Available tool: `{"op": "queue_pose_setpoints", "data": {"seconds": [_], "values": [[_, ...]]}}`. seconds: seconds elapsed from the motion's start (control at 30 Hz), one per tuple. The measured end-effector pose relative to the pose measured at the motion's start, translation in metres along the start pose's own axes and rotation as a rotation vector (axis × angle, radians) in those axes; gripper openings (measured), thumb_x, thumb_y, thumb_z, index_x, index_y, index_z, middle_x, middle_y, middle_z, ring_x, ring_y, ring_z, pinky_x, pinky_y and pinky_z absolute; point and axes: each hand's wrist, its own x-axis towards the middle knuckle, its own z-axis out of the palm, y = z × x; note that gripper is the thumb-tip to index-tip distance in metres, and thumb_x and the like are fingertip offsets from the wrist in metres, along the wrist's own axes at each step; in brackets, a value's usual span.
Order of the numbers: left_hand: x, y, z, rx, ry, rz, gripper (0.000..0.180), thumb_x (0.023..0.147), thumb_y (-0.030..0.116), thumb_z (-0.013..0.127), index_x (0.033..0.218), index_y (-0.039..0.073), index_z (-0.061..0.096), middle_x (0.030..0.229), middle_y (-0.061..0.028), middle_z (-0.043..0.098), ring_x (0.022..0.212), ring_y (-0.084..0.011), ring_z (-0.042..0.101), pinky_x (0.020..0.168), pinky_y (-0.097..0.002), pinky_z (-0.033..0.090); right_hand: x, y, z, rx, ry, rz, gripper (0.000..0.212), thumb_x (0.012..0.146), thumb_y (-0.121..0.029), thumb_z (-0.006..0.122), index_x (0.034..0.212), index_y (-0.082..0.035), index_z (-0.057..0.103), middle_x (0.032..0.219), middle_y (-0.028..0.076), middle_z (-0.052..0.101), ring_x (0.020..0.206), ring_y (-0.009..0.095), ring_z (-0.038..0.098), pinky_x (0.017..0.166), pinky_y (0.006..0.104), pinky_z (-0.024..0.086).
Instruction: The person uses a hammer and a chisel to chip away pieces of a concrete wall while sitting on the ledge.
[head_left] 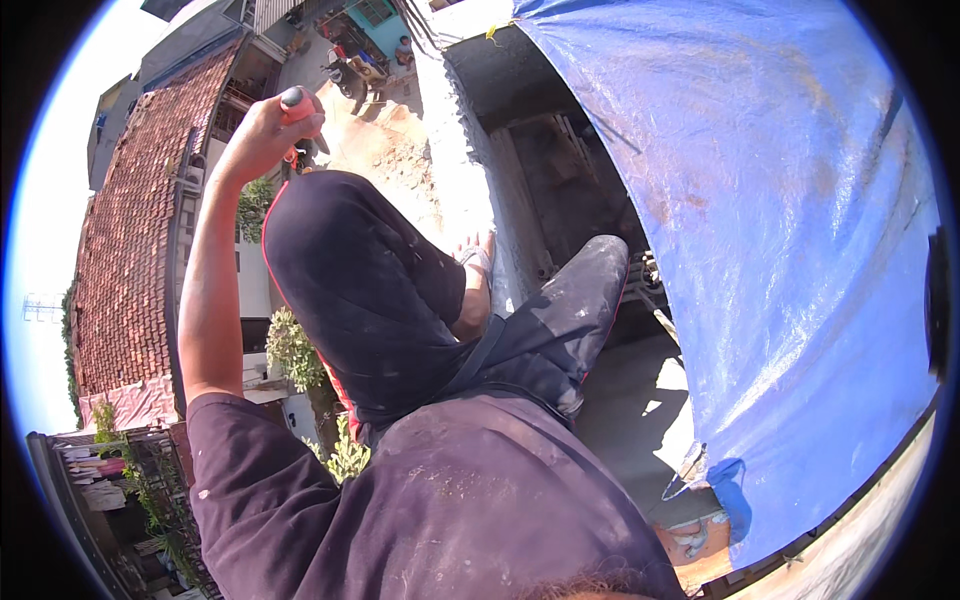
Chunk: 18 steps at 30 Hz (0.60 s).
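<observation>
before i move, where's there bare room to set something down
The wall top looks bare beyond the foot, between the sandy yard and dark opening. Nearer the body, the foot and legs crowd it. The left hand holds a tool.

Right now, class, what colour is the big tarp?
The tarp is blue, best seen in the head view.
</observation>
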Motion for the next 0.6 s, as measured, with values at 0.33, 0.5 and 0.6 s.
{"op": "queue_pose_setpoints", "data": {"seconds": [0.33, 0.5, 0.6], "values": [[0.124, -0.057, 0.120, -0.184, -0.130, 0.176, 0.021, 0.095, 0.026, 0.070, 0.099, 0.005, 0.070, 0.087, -0.0041, 0.073, 0.083, -0.0124, 0.066, 0.080, -0.0319, 0.053, -0.027, -0.006, -0.081, 0.101, -0.162, -0.071, 0.073, 0.085, -0.041, 0.075, 0.140, 0.001, 0.052, 0.136, 0.020, 0.060, 0.127, 0.037, 0.059, 0.102, 0.0490, 0.053], [0.164, -0.089, 0.159, -0.273, -0.146, 0.167, 0.022, 0.094, 0.027, 0.070, 0.100, 0.006, 0.071, 0.087, -0.0050, 0.074, 0.084, -0.0144, 0.068, 0.079, -0.0326, 0.054, 0.007, 0.011, -0.020, 0.160, -0.233, 0.093, 0.068, 0.084, -0.034, 0.073, 0.137, 0.004, 0.054, 0.130, 0.022, 0.064, 0.123, 0.039, 0.063, 0.099, 0.0460, 0.056], [0.170, -0.097, 0.175, -0.207, -0.105, 0.162, 0.028, 0.095, 0.033, 0.068, 0.099, 0.006, 0.072, 0.087, -0.0055, 0.074, 0.080, -0.0166, 0.068, 0.076, -0.0351, 0.053, 0.020, 0.020, -0.023, 0.224, -0.199, 0.078, 0.059, 0.083, -0.035, 0.075, 0.122, 0.007, 0.063, 0.120, 0.024, 0.068, 0.111, 0.038, 0.070, 0.091, 0.0467, 0.060]]}}
